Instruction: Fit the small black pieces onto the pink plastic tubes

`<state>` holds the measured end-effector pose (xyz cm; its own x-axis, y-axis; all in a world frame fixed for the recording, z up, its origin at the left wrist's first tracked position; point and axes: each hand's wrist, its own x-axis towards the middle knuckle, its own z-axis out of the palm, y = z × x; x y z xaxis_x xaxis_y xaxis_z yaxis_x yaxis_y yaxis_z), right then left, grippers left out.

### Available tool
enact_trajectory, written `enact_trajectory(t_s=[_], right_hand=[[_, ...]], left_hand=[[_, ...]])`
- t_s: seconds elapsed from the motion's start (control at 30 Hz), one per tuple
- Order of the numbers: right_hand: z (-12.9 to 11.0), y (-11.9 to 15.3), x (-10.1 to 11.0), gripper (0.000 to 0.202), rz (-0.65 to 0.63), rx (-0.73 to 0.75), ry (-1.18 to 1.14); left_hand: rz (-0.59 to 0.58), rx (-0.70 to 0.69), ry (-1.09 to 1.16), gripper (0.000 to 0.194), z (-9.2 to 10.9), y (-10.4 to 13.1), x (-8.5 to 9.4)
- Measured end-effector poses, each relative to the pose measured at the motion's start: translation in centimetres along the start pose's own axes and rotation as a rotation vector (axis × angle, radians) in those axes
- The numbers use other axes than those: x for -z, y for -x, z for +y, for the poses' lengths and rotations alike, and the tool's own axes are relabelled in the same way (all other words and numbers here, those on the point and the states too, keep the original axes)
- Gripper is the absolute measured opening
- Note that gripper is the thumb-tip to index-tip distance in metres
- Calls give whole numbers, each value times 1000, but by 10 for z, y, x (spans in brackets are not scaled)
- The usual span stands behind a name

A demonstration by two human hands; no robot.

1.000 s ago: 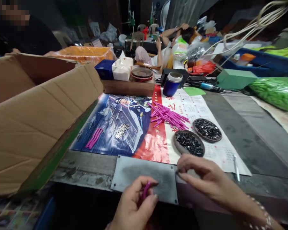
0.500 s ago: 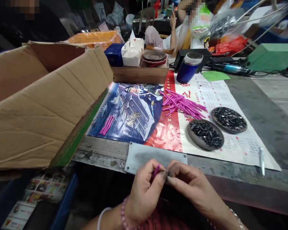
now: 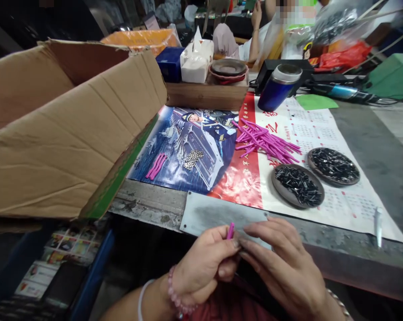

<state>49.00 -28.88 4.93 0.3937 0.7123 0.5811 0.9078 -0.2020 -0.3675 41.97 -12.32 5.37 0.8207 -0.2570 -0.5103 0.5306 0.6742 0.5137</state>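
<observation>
My left hand (image 3: 209, 254) is closed on a short pink tube (image 3: 230, 231), whose end sticks up between thumb and forefinger. My right hand (image 3: 284, 258) is beside it with fingers stretched out, the fingertips meeting the left thumb; nothing shows in it. Just beyond both hands is a grey metal plate (image 3: 218, 214). Farther off lie a heap of pink tubes (image 3: 268, 140), a few more tubes (image 3: 156, 166) and a cluster of small spotted beads (image 3: 193, 159). Two round dishes hold small dark pieces, a nearer dish (image 3: 275, 189) and a farther dish (image 3: 357, 176).
At the left stands a large open cardboard box (image 3: 87, 129). A wooden box (image 3: 204, 96) carries tissues and stacked dishes. Beside it, a blue cup (image 3: 275, 91) leans. A white tube (image 3: 378, 227) lies near the right edge. A person sits beyond the table.
My right hand's fingers have opened out from a pinch. My left hand has turned, and the pink tube stands more upright. The view has shifted slightly, moving the table items rightward.
</observation>
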Motion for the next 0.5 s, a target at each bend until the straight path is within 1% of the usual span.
enact_trajectory(t_s=[0.13, 0.2, 0.23, 0.3, 0.37, 0.43, 0.5], right_hand=[[-2, 0, -2, 23, -12, -24, -84], [-4, -1, 2, 20, -4, -101, -160], [-4, -1, 4, 18, 0, -167, -219], [-5, -3, 10, 14, 2, -336, -352], [-5, -4, 15, 11, -17, -494, -465], [-4, -6, 17, 11, -45, -577, -533], [-3, -9, 17, 12, -80, -596, -580]], left_hand=[[-11, 13, 11, 31, -3, 0, 3], [-12, -9, -49, 31, -2, 3, 4], [-23, -37, -122, 30, -1, 6, 4], [-20, -158, -393, 26, 2, 13, 2], [38, -324, -769, 21, 5, 21, 1], [104, -471, -1105, 16, 6, 27, 1], [125, -566, -1307, 13, 5, 30, 2]])
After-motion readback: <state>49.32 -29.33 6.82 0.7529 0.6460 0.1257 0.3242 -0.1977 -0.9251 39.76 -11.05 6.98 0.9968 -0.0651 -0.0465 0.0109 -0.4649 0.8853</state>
